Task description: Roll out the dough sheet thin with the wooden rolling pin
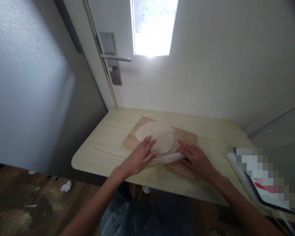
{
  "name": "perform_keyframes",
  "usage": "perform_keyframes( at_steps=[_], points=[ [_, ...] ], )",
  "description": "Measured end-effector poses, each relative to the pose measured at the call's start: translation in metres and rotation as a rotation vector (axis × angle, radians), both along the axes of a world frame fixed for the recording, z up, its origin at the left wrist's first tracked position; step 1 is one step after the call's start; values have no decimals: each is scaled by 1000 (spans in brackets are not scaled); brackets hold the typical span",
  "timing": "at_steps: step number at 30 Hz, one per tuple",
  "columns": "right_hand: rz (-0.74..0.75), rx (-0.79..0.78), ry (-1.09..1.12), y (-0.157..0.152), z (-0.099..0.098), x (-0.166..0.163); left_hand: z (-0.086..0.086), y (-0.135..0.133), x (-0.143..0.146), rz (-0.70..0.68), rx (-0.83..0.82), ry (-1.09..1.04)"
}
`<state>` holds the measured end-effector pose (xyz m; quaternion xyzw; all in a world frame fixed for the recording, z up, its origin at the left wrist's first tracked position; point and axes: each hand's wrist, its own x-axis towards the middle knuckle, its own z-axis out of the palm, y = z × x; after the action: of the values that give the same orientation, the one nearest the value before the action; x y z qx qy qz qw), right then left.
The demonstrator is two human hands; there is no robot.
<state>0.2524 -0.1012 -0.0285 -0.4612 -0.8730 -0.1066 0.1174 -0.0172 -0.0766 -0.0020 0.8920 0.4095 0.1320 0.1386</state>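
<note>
A flat, roundish sheet of pale dough (156, 135) lies on a wooden board (184, 135) on a light wooden table (108, 144). A pale rolling pin (167, 158) rests across the near edge of the dough. My left hand (140, 156) lies flat on the pin's left end with fingers stretched out, the fingertips over the dough. My right hand (196, 158) lies flat on the pin's right end, fingers stretched out too.
A white door with a metal lever handle (115, 58) and a bright window pane (152, 26) stands behind the table. A tablet or book (265, 193) lies on the table's right end. Crumpled paper scraps (66, 186) lie on the wooden floor at left.
</note>
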Motion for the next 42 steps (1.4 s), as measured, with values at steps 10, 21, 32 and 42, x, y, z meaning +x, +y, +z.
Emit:
perform_keyframes(
  at_steps=[10,21,32,42],
  points=[
    [72,40,87,-2,-4,-3,0,49,-9,-227,65,292],
    [39,-1,228,-2,-9,-6,-2,66,1,-362,203,289],
    [118,11,354,2,-12,-2,-4,54,-1,-692,725,114],
    [72,21,441,-1,-10,-7,0,51,1,-680,784,46]
  ],
)
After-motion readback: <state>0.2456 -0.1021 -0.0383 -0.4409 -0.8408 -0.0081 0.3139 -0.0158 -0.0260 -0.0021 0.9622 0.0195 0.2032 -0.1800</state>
